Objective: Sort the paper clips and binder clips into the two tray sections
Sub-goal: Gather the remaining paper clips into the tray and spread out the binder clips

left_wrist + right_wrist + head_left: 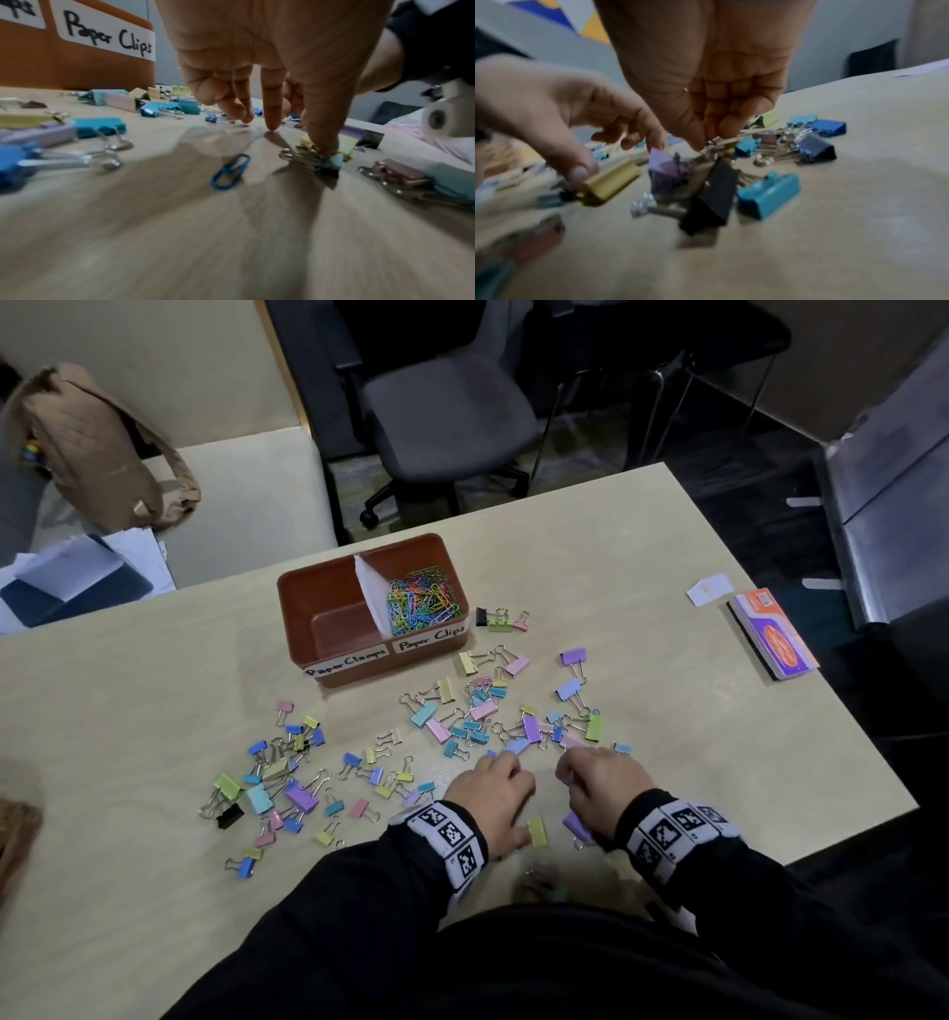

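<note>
A brown two-section tray (303, 629) stands mid-table; coloured paper clips (423, 603) fill its right section, and the left section looks bare. Many pastel binder clips (477, 711) lie scattered in front of it. My left hand (270, 125) reaches down with fingertips on the table, its thumb pressing a yellow binder clip (611, 182). A lone blue paper clip (230, 171) lies beneath the palm. My right hand (711, 134) pinches the wire handles of a small bunch of binder clips; a dark clip (711, 203) and a purple one (664, 170) hang from it.
A second spread of binder clips (277, 778) lies at the left front. An orange booklet (773, 634) and a white card (708, 589) sit near the right edge. Papers (87, 572) and a brown bag (92, 449) rest beyond the table's left end, an office chair (441, 413) behind.
</note>
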Demonstrator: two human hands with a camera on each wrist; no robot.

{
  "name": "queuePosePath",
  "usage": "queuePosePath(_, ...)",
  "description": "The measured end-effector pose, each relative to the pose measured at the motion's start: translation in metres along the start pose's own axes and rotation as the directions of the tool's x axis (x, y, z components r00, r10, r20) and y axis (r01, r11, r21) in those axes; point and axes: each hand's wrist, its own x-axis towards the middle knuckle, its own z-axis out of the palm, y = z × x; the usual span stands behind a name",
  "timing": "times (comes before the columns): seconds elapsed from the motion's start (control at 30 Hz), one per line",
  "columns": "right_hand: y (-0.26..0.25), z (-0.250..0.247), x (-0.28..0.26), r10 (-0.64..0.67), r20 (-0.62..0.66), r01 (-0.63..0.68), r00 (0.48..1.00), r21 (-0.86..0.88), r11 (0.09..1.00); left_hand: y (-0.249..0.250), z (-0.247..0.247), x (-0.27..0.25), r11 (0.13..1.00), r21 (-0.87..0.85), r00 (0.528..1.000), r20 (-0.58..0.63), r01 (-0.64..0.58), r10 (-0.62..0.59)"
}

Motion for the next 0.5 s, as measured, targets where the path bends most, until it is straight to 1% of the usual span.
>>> queuePosePath(0.1, 0.011, -0.005, -0.007, 0.076, -0.081, -0.062, 0.994, 0.174, 0.983, -0.010, -0.002, 0.000, 0.997, -0.076, 0.999, -0.032, 0.021, -0.024)
queuePosePath(0.17, 0.019, -0.008, -0.011, 0.096, -0.118, -0.067, 0.988, 0.226, 0.972, -0.017, -0.001, -0.001, 0.989, -0.146, 0.998, -0.047, 0.034, -0.042)
queuePosePath(0.27, 0.027, -0.013, -0.020, 0.153, -0.091, -0.120, 0.984, 0.299, 0.947, -0.028, 0.003, -0.006, 0.973, -0.227, 0.992, -0.107, 0.040, -0.066)
queuePosePath(0.33, 0.027, -0.014, -0.025, 0.211, -0.082, -0.168, 0.974, 0.359, 0.918, -0.035, 0.005, -0.011, 0.962, -0.268, 0.988, -0.126, 0.059, -0.095)
queuePosePath(0.43, 0.029, -0.012, -0.027, 0.308, -0.117, -0.226, 0.944, 0.448, 0.865, -0.042, 0.008, -0.017, 0.946, -0.310, 0.980, -0.142, 0.091, -0.141)
queuePosePath(0.5, 0.029, -0.011, -0.026, 0.401, -0.153, -0.257, 0.903, 0.558, 0.789, -0.042, 0.009, -0.023, 0.949, -0.299, 0.982, -0.121, 0.104, -0.145)
